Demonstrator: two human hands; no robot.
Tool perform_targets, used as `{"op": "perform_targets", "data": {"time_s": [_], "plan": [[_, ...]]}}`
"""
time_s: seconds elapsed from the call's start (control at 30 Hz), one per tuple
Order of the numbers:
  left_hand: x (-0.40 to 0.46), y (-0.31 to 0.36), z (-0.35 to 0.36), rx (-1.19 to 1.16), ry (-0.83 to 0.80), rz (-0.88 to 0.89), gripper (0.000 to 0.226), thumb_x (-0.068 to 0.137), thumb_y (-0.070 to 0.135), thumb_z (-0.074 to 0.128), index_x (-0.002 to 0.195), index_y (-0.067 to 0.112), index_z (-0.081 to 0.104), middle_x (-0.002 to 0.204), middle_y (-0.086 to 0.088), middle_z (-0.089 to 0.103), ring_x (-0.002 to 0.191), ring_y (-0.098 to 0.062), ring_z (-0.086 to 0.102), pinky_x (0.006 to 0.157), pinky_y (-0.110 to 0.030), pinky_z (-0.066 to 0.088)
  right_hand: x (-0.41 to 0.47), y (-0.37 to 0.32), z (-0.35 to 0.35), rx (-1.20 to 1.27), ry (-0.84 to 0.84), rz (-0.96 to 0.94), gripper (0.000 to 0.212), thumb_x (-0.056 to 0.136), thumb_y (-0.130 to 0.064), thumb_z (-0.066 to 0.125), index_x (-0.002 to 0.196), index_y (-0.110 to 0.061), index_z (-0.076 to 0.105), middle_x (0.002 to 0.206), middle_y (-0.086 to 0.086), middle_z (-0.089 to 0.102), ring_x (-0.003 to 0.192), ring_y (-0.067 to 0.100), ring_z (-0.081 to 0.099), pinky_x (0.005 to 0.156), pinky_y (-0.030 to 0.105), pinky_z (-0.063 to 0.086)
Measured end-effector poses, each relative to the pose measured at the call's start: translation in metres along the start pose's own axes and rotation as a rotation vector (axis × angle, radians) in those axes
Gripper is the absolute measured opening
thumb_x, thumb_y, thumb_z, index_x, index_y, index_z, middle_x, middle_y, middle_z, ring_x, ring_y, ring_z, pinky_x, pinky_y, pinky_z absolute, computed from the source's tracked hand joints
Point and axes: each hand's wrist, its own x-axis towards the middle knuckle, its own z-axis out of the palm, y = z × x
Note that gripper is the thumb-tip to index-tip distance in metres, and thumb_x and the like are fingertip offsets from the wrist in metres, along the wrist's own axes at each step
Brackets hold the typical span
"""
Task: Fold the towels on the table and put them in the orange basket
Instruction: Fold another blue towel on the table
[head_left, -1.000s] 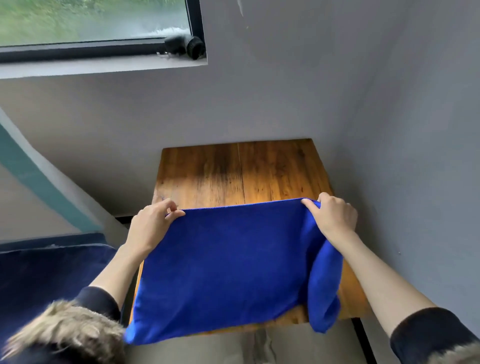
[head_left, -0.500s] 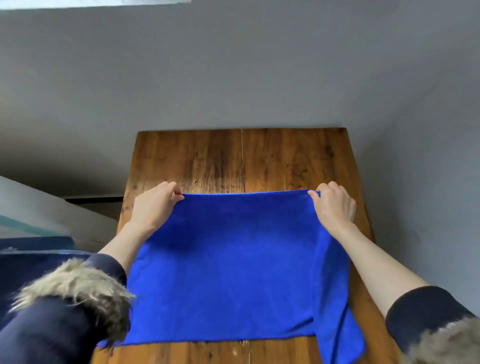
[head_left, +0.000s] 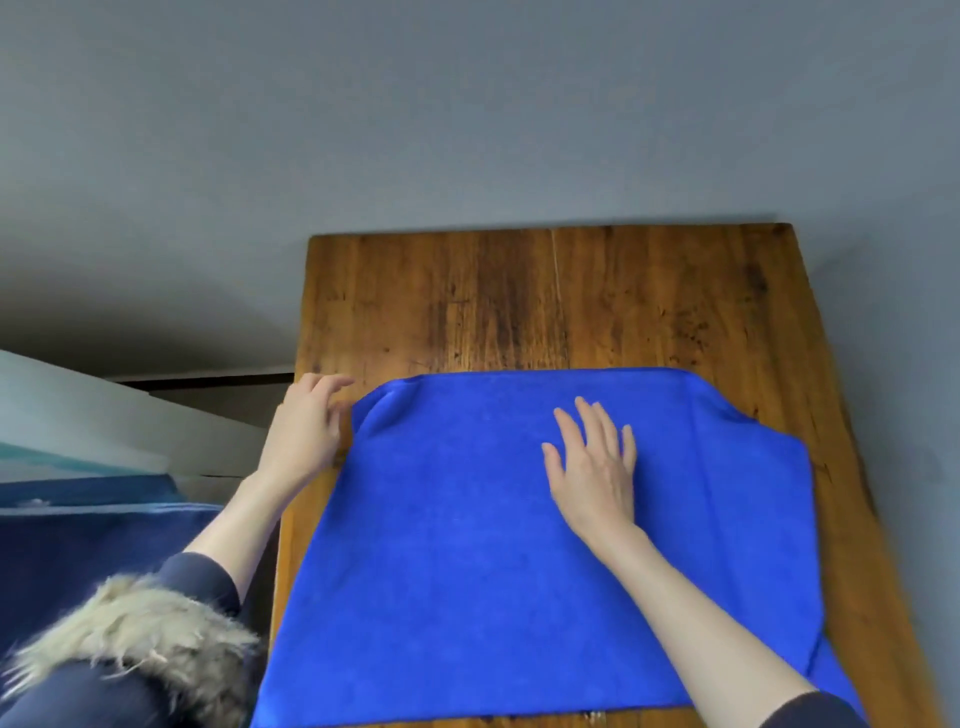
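A blue towel (head_left: 467, 561) lies spread flat on the wooden table (head_left: 550, 301), covering its near half. Its right side shows a folded-over strip. My right hand (head_left: 592, 467) rests flat on the towel's upper middle with fingers straight and spread. My left hand (head_left: 304, 431) hovers just off the towel's far left corner at the table's left edge, fingers relaxed and holding nothing. The orange basket is not in view.
A grey wall rises right behind and to the right of the table. To the left, below the table's edge, sit a dark blue surface (head_left: 78, 545) and a pale slanted panel (head_left: 93, 431). The table's far half shows bare wood.
Both hands have let go of the towel's far corners. The towel now lies flat on the table, and my right hand has moved inward onto its middle.
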Motion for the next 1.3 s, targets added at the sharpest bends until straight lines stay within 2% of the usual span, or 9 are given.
{"op": "perform_targets", "data": {"time_s": [0.13, 0.27, 0.43, 0.6, 0.7, 0.83, 0.97, 1.17, 1.3], "plan": [[0.0, -0.032, 0.003, -0.105, -0.076, -0.028, 0.03, 0.093, 0.011, 0.052, 0.123, 0.013, 0.056, 0.108, -0.004, 0.048, 0.106, -0.024, 0.049, 0.092, -0.033, 0.043, -0.01, -0.059, 0.042, -0.003, -0.08, -0.051, 0.057, 0.096, -0.041, 0.041, 0.147, -0.023, 0.025, 0.158, 0.003, 0.01, 0.146, 0.02, 0.003, 0.115, 0.049, -0.006], [0.007, -0.028, 0.012, -0.155, -0.08, 0.067, 0.023, 0.087, 0.021, 0.063, 0.11, 0.019, 0.064, 0.096, 0.003, 0.044, 0.098, -0.017, 0.04, 0.085, -0.026, 0.037, -0.015, -0.069, 0.059, -0.071, -0.008, -0.025, 0.059, 0.09, -0.041, 0.054, 0.142, -0.019, 0.038, 0.154, 0.009, 0.025, 0.143, 0.029, 0.02, 0.112, 0.056, 0.006], [0.011, -0.022, 0.012, -0.325, -0.135, 0.046, 0.01, 0.086, 0.014, 0.061, 0.083, 0.024, 0.06, 0.095, 0.005, 0.051, 0.097, -0.015, 0.04, 0.082, -0.02, 0.029, -0.014, -0.063, 0.071, -0.171, 0.082, -0.045, 0.058, 0.09, -0.045, 0.032, 0.141, -0.018, 0.041, 0.151, 0.01, 0.032, 0.139, 0.029, 0.03, 0.112, 0.057, 0.016], [0.019, -0.029, -0.018, -0.935, -0.14, -0.099, 0.011, 0.074, 0.01, 0.057, 0.069, 0.017, 0.051, 0.083, 0.007, 0.067, 0.075, -0.007, 0.058, 0.068, -0.016, 0.045, -0.014, -0.063, 0.076, -0.192, 0.129, -0.05, 0.058, 0.09, -0.044, 0.032, 0.141, -0.018, 0.04, 0.152, 0.01, 0.029, 0.14, 0.028, 0.028, 0.111, 0.056, 0.014], [0.03, -0.037, -0.023, -0.785, -0.138, -0.086, 0.012, 0.076, 0.019, 0.059, 0.068, 0.019, 0.05, 0.062, 0.011, 0.056, 0.059, -0.005, 0.047, 0.054, -0.016, 0.037, -0.014, -0.063, 0.076, -0.191, 0.156, -0.047, 0.058, 0.089, -0.043, 0.033, 0.14, -0.017, 0.041, 0.151, 0.01, 0.03, 0.14, 0.027, 0.027, 0.111, 0.056, 0.015], [0.043, -0.048, -0.02, -0.39, -0.038, -0.022, 0.012, 0.083, 0.03, 0.067, 0.074, 0.029, 0.058, 0.067, 0.017, 0.059, 0.065, 0.0, 0.052, 0.059, -0.015, 0.038, -0.014, -0.063, 0.077, -0.199, 0.169, -0.045, 0.058, 0.09, -0.043, 0.032, 0.141, -0.018, 0.04, 0.152, 0.01, 0.03, 0.141, 0.027, 0.026, 0.111, 0.056, 0.015], [0.055, -0.055, -0.022, -0.06, 0.117, 0.128, 0.01, 0.085, 0.031, 0.065, 0.083, 0.022, 0.063, 0.059, 0.016, 0.045, 0.061, -0.007, 0.048, 0.068, -0.029, 0.036, -0.014, -0.064, 0.078, -0.2, 0.182, -0.043, 0.058, 0.09, -0.043, 0.031, 0.142, -0.018, 0.039, 0.152, 0.01, 0.029, 0.141, 0.027, 0.025, 0.111, 0.057, 0.015], [0.033, -0.046, 0.0, 0.197, 0.352, 0.108, 0.016, 0.088, 0.011, 0.055, 0.103, 0.01, 0.062, 0.102, -0.013, 0.058, 0.096, -0.034, 0.051, 0.08, -0.041, 0.032, -0.014, -0.063, 0.078, -0.205, 0.184, -0.046, 0.058, 0.09, -0.043, 0.031, 0.141, -0.018, 0.04, 0.152, 0.011, 0.03, 0.14, 0.028, 0.027, 0.111, 0.057, 0.015], [-0.008, -0.03, 0.035, 0.177, 0.276, 0.206, 0.023, 0.085, 0.007, 0.052, 0.105, 0.006, 0.063, 0.114, -0.015, 0.059, 0.108, -0.035, 0.055, 0.092, -0.048, 0.036, -0.014, -0.063, 0.078, -0.194, 0.181, -0.049, 0.057, 0.09, -0.043, 0.031, 0.141, -0.018, 0.04, 0.152, 0.011, 0.03, 0.14, 0.029, 0.027, 0.111, 0.057, 0.015]]}}
